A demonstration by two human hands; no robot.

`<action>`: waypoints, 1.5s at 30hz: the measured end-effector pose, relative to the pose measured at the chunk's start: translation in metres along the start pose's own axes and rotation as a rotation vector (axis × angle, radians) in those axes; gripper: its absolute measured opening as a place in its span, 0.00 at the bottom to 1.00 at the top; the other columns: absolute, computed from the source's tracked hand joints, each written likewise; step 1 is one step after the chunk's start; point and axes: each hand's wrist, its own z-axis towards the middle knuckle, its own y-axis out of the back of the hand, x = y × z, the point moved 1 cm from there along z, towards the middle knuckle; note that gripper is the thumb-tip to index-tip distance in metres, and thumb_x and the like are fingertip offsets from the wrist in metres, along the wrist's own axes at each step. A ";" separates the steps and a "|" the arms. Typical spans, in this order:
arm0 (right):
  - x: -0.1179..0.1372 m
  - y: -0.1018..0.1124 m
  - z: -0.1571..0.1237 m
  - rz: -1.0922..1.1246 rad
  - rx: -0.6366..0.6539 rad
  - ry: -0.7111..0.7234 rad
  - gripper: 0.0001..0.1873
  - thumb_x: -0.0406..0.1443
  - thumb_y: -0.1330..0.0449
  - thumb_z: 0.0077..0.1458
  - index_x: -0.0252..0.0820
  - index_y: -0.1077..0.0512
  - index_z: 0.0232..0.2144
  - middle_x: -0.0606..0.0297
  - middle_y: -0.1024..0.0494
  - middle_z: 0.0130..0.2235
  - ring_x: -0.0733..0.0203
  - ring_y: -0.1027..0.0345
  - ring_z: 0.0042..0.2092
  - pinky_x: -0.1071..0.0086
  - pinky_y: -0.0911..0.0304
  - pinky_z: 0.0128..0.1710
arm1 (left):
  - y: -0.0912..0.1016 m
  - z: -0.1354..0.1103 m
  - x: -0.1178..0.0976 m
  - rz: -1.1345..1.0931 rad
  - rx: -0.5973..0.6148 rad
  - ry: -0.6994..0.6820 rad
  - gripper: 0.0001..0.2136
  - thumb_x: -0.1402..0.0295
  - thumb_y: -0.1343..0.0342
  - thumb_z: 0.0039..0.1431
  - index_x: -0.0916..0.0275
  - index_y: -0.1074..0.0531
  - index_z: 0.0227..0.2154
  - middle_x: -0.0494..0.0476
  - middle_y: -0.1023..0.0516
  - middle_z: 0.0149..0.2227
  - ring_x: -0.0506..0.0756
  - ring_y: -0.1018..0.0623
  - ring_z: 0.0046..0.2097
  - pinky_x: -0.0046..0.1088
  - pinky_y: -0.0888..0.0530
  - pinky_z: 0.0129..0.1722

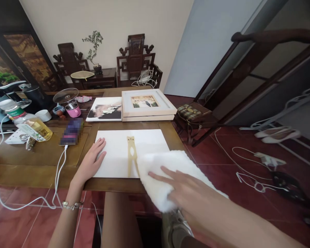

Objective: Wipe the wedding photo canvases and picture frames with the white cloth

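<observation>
A white rectangular panel (pixel 113 151) lies on the wooden table in front of me, with a tan forked strip (pixel 130 141) running down its middle. My left hand (pixel 92 159) rests on the panel's left edge, fingers laid out flat and holding nothing. On the right, a fluffy white towel (pixel 167 160) covers the panel's lower right corner and hangs past the table edge. My right hand (pixel 186 193) grips the towel, its index and middle fingers stretched over the top. The towel hides its thumb and whatever is under it.
Behind the panel stand stacked pale frames (pixel 150 110) and a photo panel (pixel 105 115). Leftward are a phone (pixel 71 132) on a white cable, a pink mug (pixel 73 110), an oil-coloured bottle (pixel 36 127) and a power strip (pixel 14 137). A dark chair (pixel 237 69) stands right.
</observation>
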 end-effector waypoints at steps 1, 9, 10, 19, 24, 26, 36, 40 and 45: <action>-0.005 0.005 0.009 -0.010 -0.032 -0.017 0.24 0.18 0.48 0.39 0.41 0.21 0.33 0.63 0.43 0.64 0.36 0.51 0.63 0.43 0.42 0.56 | 0.000 0.000 0.000 0.000 0.001 0.002 0.24 0.60 0.56 0.65 0.68 0.38 0.59 0.63 0.42 0.64 0.58 0.45 0.67 0.42 0.48 0.65; -0.051 0.026 0.099 -0.100 -0.221 -0.119 0.24 0.19 0.52 0.45 0.33 0.25 0.43 0.56 0.46 0.65 0.35 0.55 0.64 0.39 0.49 0.58 | 0.001 0.000 0.001 -0.031 -0.009 0.006 0.23 0.59 0.55 0.65 0.64 0.38 0.59 0.61 0.41 0.64 0.58 0.44 0.66 0.42 0.47 0.65; -0.049 0.023 0.100 -0.105 -0.226 -0.124 0.25 0.19 0.52 0.45 0.32 0.26 0.43 0.55 0.47 0.65 0.34 0.55 0.64 0.39 0.49 0.58 | 0.001 0.000 0.001 -0.034 -0.009 0.006 0.23 0.59 0.55 0.65 0.64 0.38 0.59 0.61 0.41 0.64 0.58 0.44 0.66 0.42 0.47 0.65; 0.010 -0.017 0.022 -0.063 -0.241 0.005 0.17 0.21 0.48 0.38 0.37 0.22 0.26 0.56 0.44 0.64 0.29 0.52 0.62 0.37 0.47 0.57 | 0.000 0.001 0.000 -0.006 -0.011 -0.005 0.23 0.60 0.56 0.65 0.65 0.38 0.59 0.62 0.41 0.64 0.58 0.44 0.66 0.43 0.46 0.65; 0.000 -0.018 0.029 -0.007 -0.313 0.021 0.16 0.21 0.48 0.39 0.36 0.23 0.24 0.54 0.46 0.65 0.36 0.60 0.65 0.41 0.56 0.62 | 0.000 0.000 0.000 0.000 0.001 -0.008 0.23 0.59 0.57 0.65 0.65 0.39 0.60 0.62 0.42 0.65 0.59 0.45 0.67 0.43 0.47 0.65; -0.010 -0.009 0.050 0.003 -0.313 0.006 0.18 0.21 0.49 0.40 0.34 0.23 0.31 0.52 0.47 0.65 0.37 0.62 0.66 0.41 0.57 0.62 | 0.000 0.000 0.001 0.000 0.001 -0.010 0.24 0.59 0.57 0.65 0.65 0.39 0.60 0.62 0.42 0.65 0.59 0.45 0.67 0.43 0.48 0.65; -0.011 0.006 0.103 0.020 -0.299 0.033 0.23 0.21 0.48 0.43 0.36 0.23 0.40 0.51 0.44 0.64 0.39 0.62 0.66 0.42 0.58 0.62 | -0.001 0.000 0.001 -0.007 0.002 -0.017 0.23 0.60 0.57 0.65 0.64 0.39 0.60 0.61 0.42 0.65 0.58 0.45 0.67 0.45 0.48 0.65; 0.025 0.000 0.057 0.086 -0.120 0.108 0.20 0.24 0.46 0.45 0.38 0.21 0.38 0.52 0.48 0.66 0.38 0.63 0.66 0.43 0.59 0.63 | 0.000 0.000 -0.001 -0.002 0.001 -0.011 0.23 0.61 0.57 0.65 0.63 0.39 0.60 0.61 0.43 0.65 0.58 0.45 0.67 0.45 0.47 0.65; 0.044 0.006 0.028 0.146 0.000 0.197 0.20 0.25 0.45 0.44 0.40 0.21 0.38 0.57 0.48 0.65 0.41 0.60 0.66 0.48 0.53 0.63 | 0.000 -0.001 -0.001 -0.011 -0.003 -0.015 0.22 0.61 0.57 0.65 0.60 0.39 0.60 0.60 0.42 0.65 0.58 0.45 0.66 0.46 0.47 0.65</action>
